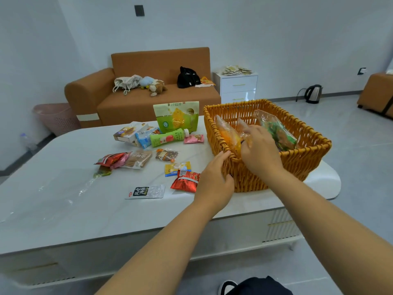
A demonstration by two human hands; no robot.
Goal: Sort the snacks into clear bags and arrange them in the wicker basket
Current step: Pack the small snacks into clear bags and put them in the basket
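From the head camera, my left hand [214, 177] grips the near-left corner of the wicker basket [302, 167], fingers curled over the rim and thumb against the outer weave. I judge this hold is there to keep the basket from sliding on the white table [53, 209] while my other hand works inside it.

My right hand [260, 147] reaches over the near rim and down into the basket. Its fingers bend around the crinkled top of a clear bag of orange snacks [228, 137], which stands just left of my fingertips against the left wall. How tightly I pinch that plastic I cannot tell, since the back of my hand hides the fingertips. Just beyond my knuckles, on the far right side, a second clear bag with green snacks [276, 130] leans upright. Standing the bags on end looks like my way of packing them side by side.

Well to the left of both hands, loose snacks lie unsorted on the table: a red packet [185, 182] nearest my left wrist, a yellow packet [177, 168] beside it, a black-and-white pouch [146, 191] nearer me, a green bottle [168, 137] lying on its side, and a tall green pouch [176, 118] standing behind it. So I judge the sorting is only partly done.
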